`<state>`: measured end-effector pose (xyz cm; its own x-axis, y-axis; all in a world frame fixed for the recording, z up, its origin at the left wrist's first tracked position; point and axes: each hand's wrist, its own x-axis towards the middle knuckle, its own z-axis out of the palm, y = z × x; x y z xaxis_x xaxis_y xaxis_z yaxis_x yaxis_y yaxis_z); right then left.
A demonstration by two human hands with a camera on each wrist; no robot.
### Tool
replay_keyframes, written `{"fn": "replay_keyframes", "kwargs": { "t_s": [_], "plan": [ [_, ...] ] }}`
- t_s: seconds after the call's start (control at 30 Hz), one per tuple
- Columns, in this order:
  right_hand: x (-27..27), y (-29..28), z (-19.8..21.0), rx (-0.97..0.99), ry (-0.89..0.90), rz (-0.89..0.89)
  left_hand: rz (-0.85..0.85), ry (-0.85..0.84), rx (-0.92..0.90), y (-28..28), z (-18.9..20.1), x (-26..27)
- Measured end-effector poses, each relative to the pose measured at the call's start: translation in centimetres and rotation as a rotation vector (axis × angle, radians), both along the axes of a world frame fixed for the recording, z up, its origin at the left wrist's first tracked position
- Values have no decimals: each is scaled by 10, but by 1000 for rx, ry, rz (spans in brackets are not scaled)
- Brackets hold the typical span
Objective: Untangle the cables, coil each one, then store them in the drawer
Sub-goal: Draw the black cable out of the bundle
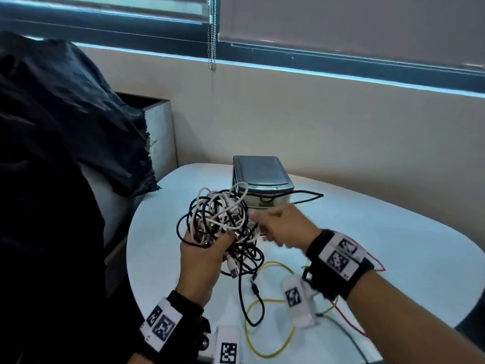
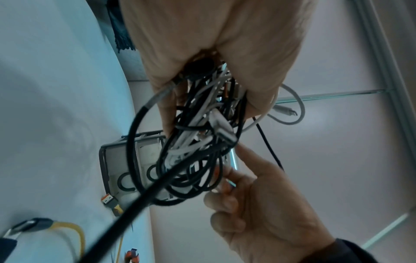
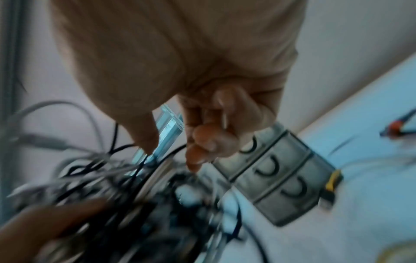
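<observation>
1. The left hand [image 1: 200, 261] holds the tangled bundle of black and white cables [image 1: 223, 219] above the white oval bench [image 1: 367, 232], fingers curled round it.
2. The right hand [image 1: 282, 224] reaches into the bundle; its fingers are curled, but what they pinch cannot be told.
3. The small grey plastic drawer unit [image 1: 259, 177] stands just behind, drawers closed.
4. A yellow wire [image 1: 273, 334] lies on the bench.

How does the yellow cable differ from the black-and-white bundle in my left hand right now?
The yellow cable lies loose on the table; the cable bundle is held up by the left hand. The yellow cable is a single open loop, while the bundle is many knotted strands. Neither is coiled or stored yet.
</observation>
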<state>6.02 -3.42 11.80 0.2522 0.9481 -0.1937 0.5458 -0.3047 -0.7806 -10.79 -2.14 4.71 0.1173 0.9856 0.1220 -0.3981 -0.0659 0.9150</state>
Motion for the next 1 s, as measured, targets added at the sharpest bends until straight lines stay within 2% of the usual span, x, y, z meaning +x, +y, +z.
{"fn": "replay_keyframes", "kwargs": {
  "t_s": [0.13,0.23,0.3,0.37,0.4,0.47,0.53,0.6,0.7,0.8,0.87,0.93,1.0],
  "plan": [
    [-8,0,-19,63,135,-19,-4,13,15,-2,2,7],
    [4,5,-15,126,94,-38,-16,18,21,-3,0,8],
    [22,15,-6,293,93,-198,-1,21,11,-1,-1,9],
    [43,21,8,464,204,-413,9,7,-1,0,-2,9],
    [47,20,13,465,271,-447,7,-4,-8,0,-1,9],
    [39,10,12,282,385,-323,-16,-26,-24,1,-1,10],
    [19,-4,3,72,366,-104,-47,-42,-24,1,0,13],
    [6,-11,-7,37,306,-7,-58,-29,-16,-1,-1,18],
    [2,-13,-9,133,239,4,-47,-14,-20,-1,-5,16],
    [13,-11,1,221,349,-142,-48,-3,-13,-3,-7,11],
    [20,-12,7,178,393,-132,-46,-3,-22,-5,-5,11],
    [16,-17,4,86,298,-40,-53,-9,-20,-8,-3,12],
    [6,-22,-4,94,231,-37,-67,-3,-11,-10,-2,15]
  ]
}}
